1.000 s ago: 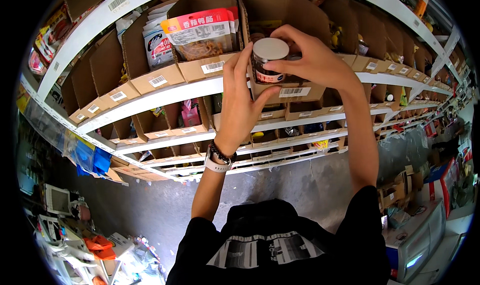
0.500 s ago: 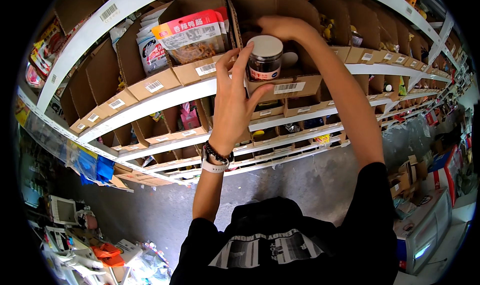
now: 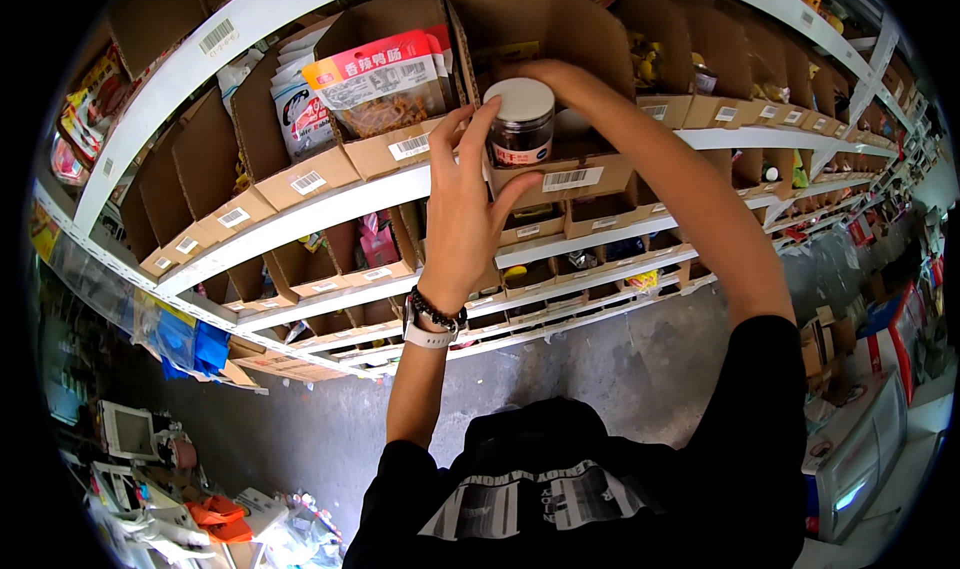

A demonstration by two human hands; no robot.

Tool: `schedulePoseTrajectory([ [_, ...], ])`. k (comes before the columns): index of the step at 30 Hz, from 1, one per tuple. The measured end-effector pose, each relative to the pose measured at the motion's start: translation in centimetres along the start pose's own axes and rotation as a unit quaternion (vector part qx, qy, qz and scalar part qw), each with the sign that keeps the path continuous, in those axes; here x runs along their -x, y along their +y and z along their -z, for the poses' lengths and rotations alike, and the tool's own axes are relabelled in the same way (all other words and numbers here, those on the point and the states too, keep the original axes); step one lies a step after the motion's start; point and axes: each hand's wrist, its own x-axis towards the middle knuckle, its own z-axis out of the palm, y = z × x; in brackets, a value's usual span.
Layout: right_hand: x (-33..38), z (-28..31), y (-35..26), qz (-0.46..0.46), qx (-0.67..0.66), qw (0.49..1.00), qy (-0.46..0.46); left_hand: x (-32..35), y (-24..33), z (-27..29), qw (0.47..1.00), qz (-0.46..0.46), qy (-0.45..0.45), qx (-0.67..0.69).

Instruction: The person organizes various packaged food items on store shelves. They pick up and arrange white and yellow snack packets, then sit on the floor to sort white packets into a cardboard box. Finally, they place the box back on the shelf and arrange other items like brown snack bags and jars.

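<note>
A dark jar with a white lid (image 3: 521, 119) stands at the front left of an open cardboard bin (image 3: 600, 164) on the shelf. My left hand (image 3: 465, 194) grips the bin's front left corner, its thumb across the front wall and its fingertips beside the jar. My right hand (image 3: 540, 72) reaches into the bin behind the jar. Its fingers are hidden there, so what they touch does not show. Part of another pale round thing (image 3: 572, 123) shows beside the jar, mostly covered by my right forearm. Something yellow (image 3: 510, 53) lies deeper in the bin.
To the left, a neighbouring bin holds a red and clear snack pouch (image 3: 378, 84), and another holds white packets (image 3: 303, 109). White shelf rails (image 3: 310, 209) run across, with rows of cardboard bins below. Clutter, including an orange bag (image 3: 218, 519), lies at lower left.
My right hand has come a little nearer, and its elbow has swung outward to the right. The bin and jar have shifted slightly left in view; my left hand keeps its place.
</note>
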Motion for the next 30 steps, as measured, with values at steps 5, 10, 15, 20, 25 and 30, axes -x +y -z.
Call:
schedulePoseTrajectory([
  [5, -0.4, -1.0, 0.2, -0.022, -0.132, 0.991, 0.001, -0.2, 0.4, 0.2, 1.0, 0.008, -0.006, -0.008],
  [10, -0.2, -1.6, 0.5, -0.057, -0.268, 0.962, -0.009, -0.2, 0.2, 0.1, 1.0, 0.011, -0.002, -0.011],
  [15, 0.3, -0.2, 0.5, -0.086, -0.278, 0.956, 0.029, -0.6, 0.7, 0.0, 1.0, 0.012, -0.005, -0.004],
  [20, 5.0, 5.6, -2.9, -0.122, -0.24, 0.955, 0.122, -0.8, -0.2, -0.2, 1.0, 0.019, 0.013, -0.004],
  [25, 11.0, 6.8, -4.2, -0.058, -0.286, 0.897, 0.331, -1.0, -0.7, -0.2, 0.999, 0.031, 0.013, 0.015],
  [30, 14.8, 8.4, -3.7, -0.109, -0.442, 0.806, 0.379, -0.8, -0.7, -0.4, 0.999, 0.028, 0.023, 0.014],
])
